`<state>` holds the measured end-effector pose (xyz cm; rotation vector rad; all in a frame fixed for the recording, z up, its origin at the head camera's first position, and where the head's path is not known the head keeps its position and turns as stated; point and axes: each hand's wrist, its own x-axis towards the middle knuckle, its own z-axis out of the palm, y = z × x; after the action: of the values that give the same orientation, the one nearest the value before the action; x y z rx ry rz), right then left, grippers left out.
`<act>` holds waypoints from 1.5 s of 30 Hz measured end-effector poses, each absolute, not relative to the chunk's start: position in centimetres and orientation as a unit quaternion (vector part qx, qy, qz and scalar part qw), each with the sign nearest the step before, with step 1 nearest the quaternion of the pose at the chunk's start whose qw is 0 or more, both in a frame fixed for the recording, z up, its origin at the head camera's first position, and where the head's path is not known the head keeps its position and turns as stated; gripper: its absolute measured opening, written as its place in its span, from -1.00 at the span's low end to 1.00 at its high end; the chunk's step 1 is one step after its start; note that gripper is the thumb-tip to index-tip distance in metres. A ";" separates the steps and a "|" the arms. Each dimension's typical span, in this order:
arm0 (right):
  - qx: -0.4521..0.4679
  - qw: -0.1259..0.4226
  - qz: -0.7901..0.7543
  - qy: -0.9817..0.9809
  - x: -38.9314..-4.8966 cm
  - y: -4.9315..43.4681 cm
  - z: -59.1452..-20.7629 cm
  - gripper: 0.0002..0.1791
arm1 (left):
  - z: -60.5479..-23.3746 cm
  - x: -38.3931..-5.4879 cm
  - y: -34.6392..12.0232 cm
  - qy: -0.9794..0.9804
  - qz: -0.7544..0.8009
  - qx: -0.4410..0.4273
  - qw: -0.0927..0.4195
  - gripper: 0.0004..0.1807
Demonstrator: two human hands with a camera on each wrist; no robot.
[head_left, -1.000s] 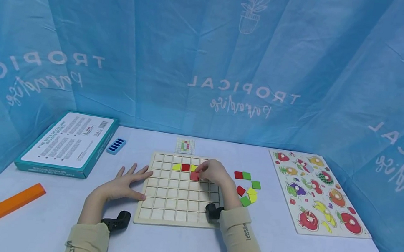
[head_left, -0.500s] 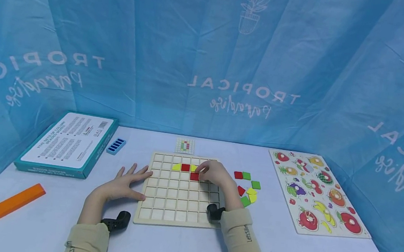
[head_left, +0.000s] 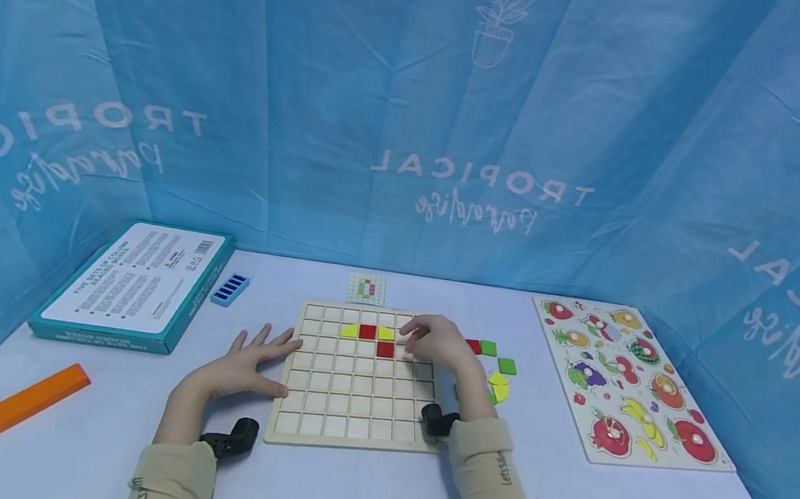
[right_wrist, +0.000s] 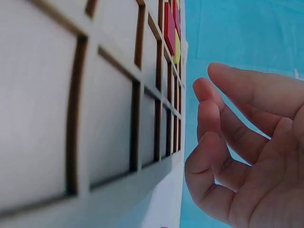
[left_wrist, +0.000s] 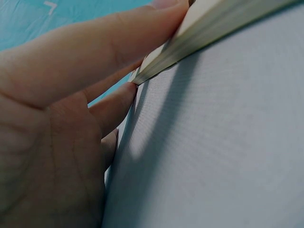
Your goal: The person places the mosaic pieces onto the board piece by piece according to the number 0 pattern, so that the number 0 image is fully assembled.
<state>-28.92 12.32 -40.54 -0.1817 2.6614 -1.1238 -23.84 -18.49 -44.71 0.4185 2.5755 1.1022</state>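
Note:
A wooden grid board (head_left: 329,403) lies in front of me with square cells. In its upper rows sit two red square tiles, the lower red tile (head_left: 385,350) and the upper red tile (head_left: 367,332), with yellow pieces either side of the upper one, such as the left yellow piece (head_left: 349,331). My left hand (head_left: 239,367) has its fingers spread, thumb and fingertips at the board's left edge (left_wrist: 185,50). Over the board's upper right part is my right hand (head_left: 440,346). Its fingers are loosely bent, and the right wrist view shows nothing between fingertips and thumb.
Loose red, green (head_left: 507,366) and yellow (head_left: 498,391) tiles lie right of the board, partly behind my right hand. A small pattern card (head_left: 367,289) lies behind it. Further out are a teal box (head_left: 133,283), a blue piece (head_left: 230,289), an orange bar (head_left: 34,398) and a fruit puzzle (head_left: 630,386).
The lower red tile, tilted under my right fingers before, now lies flat in its cell. My right hand has let go and moved off to the right. The left hand stays put.

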 end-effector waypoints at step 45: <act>0.077 0.070 -0.400 0.911 -29.2 20.0 -42.4 -0.62 | -44.7 -23.7 -18.5 0.896 0.391 0.141 0.156 0.03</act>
<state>-29.24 20.03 -42.36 0.2307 2.7404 -1.2027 -23.74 -18.47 -44.69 0.4050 2.5658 1.1206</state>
